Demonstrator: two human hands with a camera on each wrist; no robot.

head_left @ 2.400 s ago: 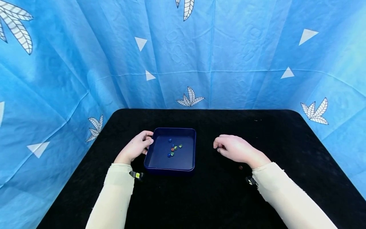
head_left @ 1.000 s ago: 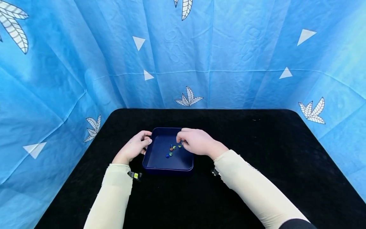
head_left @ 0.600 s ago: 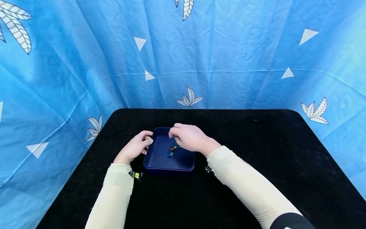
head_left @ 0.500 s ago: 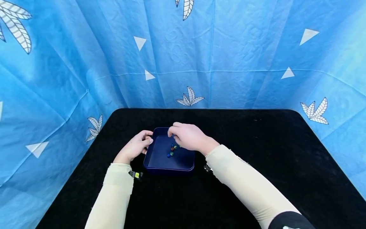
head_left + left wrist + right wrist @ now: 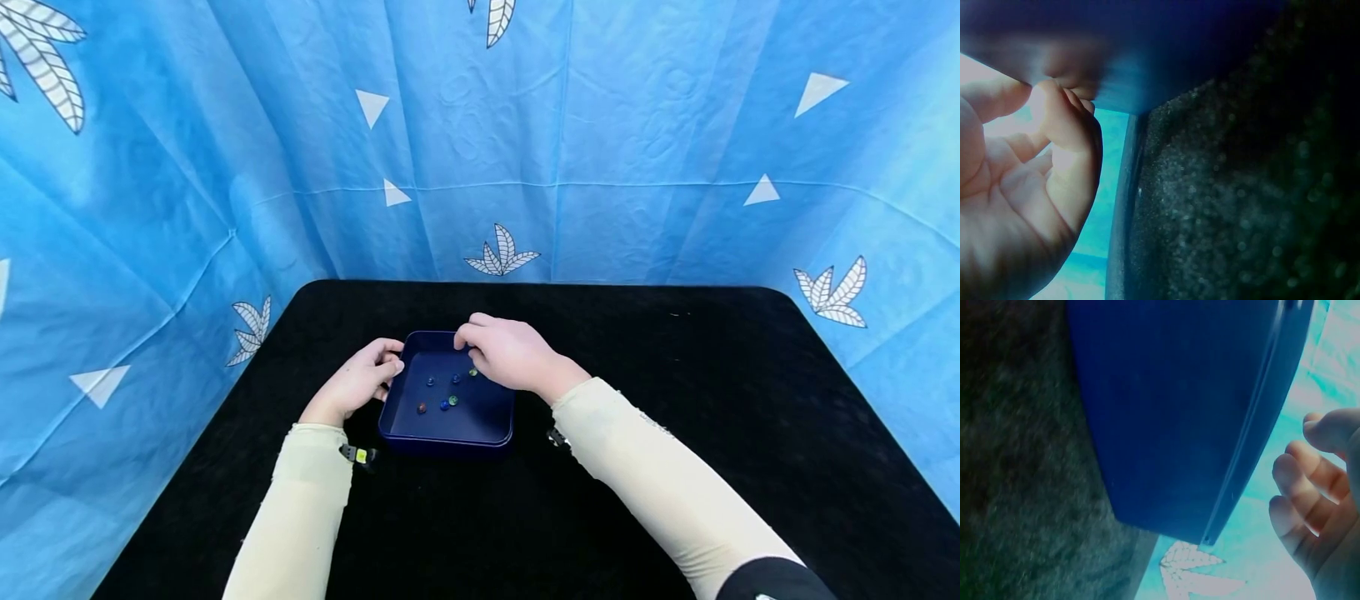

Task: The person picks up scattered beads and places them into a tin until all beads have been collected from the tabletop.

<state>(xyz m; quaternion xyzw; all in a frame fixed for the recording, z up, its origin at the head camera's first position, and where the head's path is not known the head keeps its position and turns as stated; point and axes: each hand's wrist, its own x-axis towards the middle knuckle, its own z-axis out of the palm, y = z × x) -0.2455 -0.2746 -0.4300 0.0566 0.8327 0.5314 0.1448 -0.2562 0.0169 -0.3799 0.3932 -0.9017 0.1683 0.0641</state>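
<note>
A square dark blue tray [image 5: 480,423] lies on the black table, several glass marbles scattered on its floor. Among them are a red marble [image 5: 422,408], a green marble [image 5: 453,401] and a blue marble [image 5: 431,382]. My left hand [image 5: 358,379] grips the tray's left side between thumb and fingers, as the left wrist view [image 5: 1029,162] also shows. Over the tray's far right part hovers my right hand [image 5: 517,354], hiding that corner. In the right wrist view its fingers [image 5: 1297,487] are loosely bent, thumb apart, with no marble visible between them.
The black cloth-covered table [image 5: 675,367] extends around the tray. Behind it and at both sides hangs a blue curtain [image 5: 637,150] with leaf and triangle prints. My right sleeve [image 5: 660,475] crosses above the table's right half.
My right hand came from the right to over the tray, then shifted slightly right. The blue marble at its fingertips was let go. Marbles spread out, the red one rolling toward the front left.
</note>
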